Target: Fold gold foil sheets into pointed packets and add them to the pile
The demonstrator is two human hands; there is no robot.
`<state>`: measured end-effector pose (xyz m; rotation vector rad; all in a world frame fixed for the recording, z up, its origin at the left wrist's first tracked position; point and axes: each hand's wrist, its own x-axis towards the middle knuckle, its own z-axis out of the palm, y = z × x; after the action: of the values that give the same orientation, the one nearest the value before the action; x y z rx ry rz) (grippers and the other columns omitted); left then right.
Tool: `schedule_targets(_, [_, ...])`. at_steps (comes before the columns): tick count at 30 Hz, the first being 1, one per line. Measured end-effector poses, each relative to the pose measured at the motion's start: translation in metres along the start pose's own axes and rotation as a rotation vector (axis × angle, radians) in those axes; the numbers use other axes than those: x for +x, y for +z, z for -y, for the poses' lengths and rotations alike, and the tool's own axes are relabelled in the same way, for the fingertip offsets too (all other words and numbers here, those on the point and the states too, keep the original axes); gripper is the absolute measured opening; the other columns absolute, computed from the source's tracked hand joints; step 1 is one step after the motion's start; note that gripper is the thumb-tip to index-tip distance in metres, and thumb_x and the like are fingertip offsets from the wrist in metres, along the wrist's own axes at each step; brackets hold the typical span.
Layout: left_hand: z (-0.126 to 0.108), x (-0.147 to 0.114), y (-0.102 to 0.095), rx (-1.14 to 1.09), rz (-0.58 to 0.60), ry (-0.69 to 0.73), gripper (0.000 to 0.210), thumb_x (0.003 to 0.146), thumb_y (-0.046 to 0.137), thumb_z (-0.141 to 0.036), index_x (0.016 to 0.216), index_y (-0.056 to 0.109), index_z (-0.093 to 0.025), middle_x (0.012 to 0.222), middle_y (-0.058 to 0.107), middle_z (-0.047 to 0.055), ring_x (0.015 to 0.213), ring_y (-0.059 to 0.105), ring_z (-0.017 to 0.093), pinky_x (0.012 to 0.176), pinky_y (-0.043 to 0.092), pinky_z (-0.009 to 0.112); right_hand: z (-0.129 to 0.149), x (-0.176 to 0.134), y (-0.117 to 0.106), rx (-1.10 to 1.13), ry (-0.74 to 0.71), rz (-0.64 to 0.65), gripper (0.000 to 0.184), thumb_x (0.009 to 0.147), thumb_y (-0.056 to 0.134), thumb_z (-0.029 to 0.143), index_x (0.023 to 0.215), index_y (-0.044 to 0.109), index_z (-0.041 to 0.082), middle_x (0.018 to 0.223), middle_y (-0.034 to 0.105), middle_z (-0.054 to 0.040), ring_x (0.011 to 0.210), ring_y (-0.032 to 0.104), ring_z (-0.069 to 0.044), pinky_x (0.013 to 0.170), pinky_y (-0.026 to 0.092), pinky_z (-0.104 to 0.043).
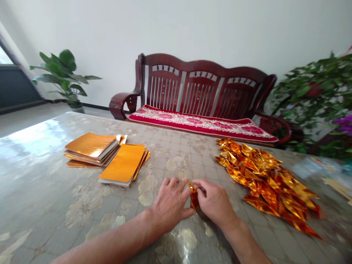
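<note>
Between my two hands is a small piece of folded gold foil paper point(194, 199), low over the near middle of the table. My left hand point(172, 201) has its thumb and index finger at the left side of the piece, with the other fingers stretched forward. My right hand point(214, 200) is closed, its thumb and index finger pinching the right upper edge. Part of the piece is hidden by the fingers. On the right lies a pile of folded, pointed gold foil shapes point(264, 179). Flat gold paper sheets are in two stacks, a farther stack point(90, 145) and a nearer stack point(123, 163).
A patterned cover lies over the table point(68, 198). Clear plastic bags point(316, 167) and a piece of brown cardboard point(337, 187) are at the right edge. Beyond stands a dark wooden bench point(187, 88) with a red floral cushion point(203, 123), between potted plants point(64, 75).
</note>
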<state>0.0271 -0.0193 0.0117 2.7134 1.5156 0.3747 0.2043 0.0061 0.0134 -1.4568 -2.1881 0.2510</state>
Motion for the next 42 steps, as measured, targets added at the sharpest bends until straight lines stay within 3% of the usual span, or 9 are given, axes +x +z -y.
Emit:
schedule_targets(4, [-0.001,0.0,0.002,0.025,0.019,0.007,0.048,0.084,0.065,-0.054,0.121,0.054,-0.025,0.138,0.054,0.005,0.113,0.052,0.029,0.092,0.041,0.045,-0.006,0.002,0.003,-0.002,-0.005,-0.026,0.032,0.089,0.043,0.011,0.1,0.072,0.023,0.096,0.071,-0.0028,0.089,0.068,-0.016,0.08,0.049,-0.027])
schedule_targets(16, [-0.003,0.002,0.002,0.056,0.037,0.014,0.049,0.085,0.064,-0.053,0.122,0.054,-0.022,0.137,0.054,0.009,0.113,0.052,0.029,0.094,0.041,0.045,0.008,0.001,0.001,-0.122,-0.078,0.134,0.03,0.095,0.042,0.013,0.101,0.07,0.021,0.086,0.059,-0.002,0.08,0.06,-0.014,0.073,0.045,-0.023])
schedule_targets(27, [-0.002,0.002,0.001,0.036,0.038,0.017,0.049,0.085,0.064,-0.054,0.12,0.054,-0.022,0.133,0.055,0.009,0.114,0.052,0.029,0.094,0.041,0.045,0.013,-0.002,0.006,-0.311,-0.128,0.112,0.032,0.091,0.049,0.009,0.115,0.067,0.02,0.091,0.062,-0.0061,0.085,0.06,-0.018,0.076,0.047,-0.026])
schedule_targets(35, [-0.003,0.0,0.003,0.039,0.01,0.031,0.046,0.085,0.065,-0.052,0.119,0.055,-0.022,0.137,0.054,0.008,0.115,0.052,0.029,0.095,0.041,0.045,0.02,0.0,0.007,-0.449,-0.127,0.156,0.035,0.086,0.054,0.005,0.114,0.068,0.02,0.097,0.065,-0.0077,0.09,0.061,-0.023,0.076,0.047,-0.031])
schedule_targets(38, [-0.004,-0.001,0.004,0.046,-0.007,0.023,0.045,0.086,0.065,-0.051,0.119,0.054,-0.023,0.137,0.054,0.007,0.116,0.052,0.029,0.095,0.041,0.045,0.013,0.001,0.003,-0.365,-0.104,0.141,0.034,0.09,0.051,0.01,0.116,0.068,0.024,0.093,0.065,-0.0051,0.085,0.062,-0.019,0.07,0.046,-0.028])
schedule_targets(42, [-0.004,-0.002,0.006,0.06,-0.018,0.006,0.047,0.086,0.063,-0.055,0.119,0.055,-0.023,0.136,0.054,0.008,0.116,0.052,0.029,0.094,0.041,0.047,-0.006,0.005,-0.003,-0.08,-0.062,0.14,0.035,0.093,0.045,0.014,0.109,0.073,0.029,0.087,0.065,-0.0002,0.079,0.063,-0.013,0.07,0.045,-0.023])
